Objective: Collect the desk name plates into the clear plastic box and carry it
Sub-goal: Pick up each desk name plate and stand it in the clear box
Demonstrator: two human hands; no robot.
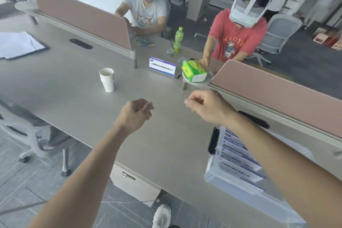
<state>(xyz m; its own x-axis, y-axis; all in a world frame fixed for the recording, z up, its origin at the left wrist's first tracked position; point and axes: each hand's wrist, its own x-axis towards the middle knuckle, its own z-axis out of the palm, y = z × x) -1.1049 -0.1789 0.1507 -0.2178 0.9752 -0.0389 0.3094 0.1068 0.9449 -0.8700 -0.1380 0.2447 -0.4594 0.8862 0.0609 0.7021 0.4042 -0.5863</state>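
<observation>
1. Head view: your right forearm hides part of the clear plastic box [238, 177], stacked name plates inside, print blurred.
2. Beyond the box, one name plate [162, 66] stands upright on the tabletop [74, 87].
3. Your left hand [136, 114] and right hand [205, 106] hover loosely curled, grasping nothing.

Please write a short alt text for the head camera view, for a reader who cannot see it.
Two empty hands, left hand and right hand, reach over a grey desk toward a standing name plate. A clear plastic box holding more plates sits under the right forearm; a paper cup stands at left.
</observation>
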